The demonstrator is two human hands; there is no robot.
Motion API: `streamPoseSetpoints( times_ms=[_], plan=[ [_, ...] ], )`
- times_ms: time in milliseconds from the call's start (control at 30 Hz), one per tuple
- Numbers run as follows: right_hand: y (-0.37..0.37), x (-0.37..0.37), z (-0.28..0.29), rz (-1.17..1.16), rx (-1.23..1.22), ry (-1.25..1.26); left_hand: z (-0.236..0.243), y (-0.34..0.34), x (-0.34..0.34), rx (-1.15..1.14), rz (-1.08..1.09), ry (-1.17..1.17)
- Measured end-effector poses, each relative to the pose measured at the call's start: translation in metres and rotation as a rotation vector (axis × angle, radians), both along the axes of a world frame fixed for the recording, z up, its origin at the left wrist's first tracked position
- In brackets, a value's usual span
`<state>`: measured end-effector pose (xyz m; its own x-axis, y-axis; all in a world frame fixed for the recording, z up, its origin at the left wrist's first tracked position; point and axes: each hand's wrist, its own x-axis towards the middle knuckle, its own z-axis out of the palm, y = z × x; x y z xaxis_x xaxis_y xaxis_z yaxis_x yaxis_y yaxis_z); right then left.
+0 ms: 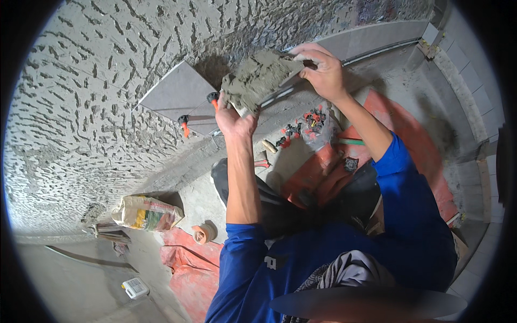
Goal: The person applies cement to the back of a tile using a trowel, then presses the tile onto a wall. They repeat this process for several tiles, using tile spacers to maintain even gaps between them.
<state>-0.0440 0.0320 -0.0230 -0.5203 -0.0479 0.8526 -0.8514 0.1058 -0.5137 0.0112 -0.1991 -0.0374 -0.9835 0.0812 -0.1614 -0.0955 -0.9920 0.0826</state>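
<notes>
Between my two hands is a tile (264, 78) whose upper face is heaped with wet grey mortar. My left hand (236, 119) grips its near left end, with fingers partly hidden under it. The right hand (322, 69) is closed round its far right end. The tile is held close to the rough wall. Just left of it, a grey tile (180, 94) is set against the wall. An orange-and-black tile leveling clip (214, 100) sits at that tile's edge beside my left hand, and a second leveling clip (184, 125) is lower down.
A clear bag (318, 129) with red-and-black clips lies on the floor, near loose clips (289, 133). Red sheeting (388, 116) covers floor on the right. At lower left are a printed sack (148, 212), a roll of tape (203, 233) and a white jug (135, 288). Grey tiles (371, 40) line the wall at right.
</notes>
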Motion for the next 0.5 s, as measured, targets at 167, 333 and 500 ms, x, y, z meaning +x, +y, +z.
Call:
streamPoseSetpoints(
  times_ms=[167, 333, 500],
  plan=[
    [-0.01, -0.011, -0.001, 0.104, -0.078, -0.222, 0.006, -0.007, -0.013, 0.115, 0.001, -0.031],
    [-0.021, -0.021, 0.01, 0.061, -0.049, -0.244, 0.016, -0.01, -0.018, -0.036, 0.11, -0.125],
    [-0.028, -0.03, 0.024, -0.066, 0.072, -0.268, 0.023, -0.016, -0.019, -0.229, 0.061, -0.209]
  ],
)
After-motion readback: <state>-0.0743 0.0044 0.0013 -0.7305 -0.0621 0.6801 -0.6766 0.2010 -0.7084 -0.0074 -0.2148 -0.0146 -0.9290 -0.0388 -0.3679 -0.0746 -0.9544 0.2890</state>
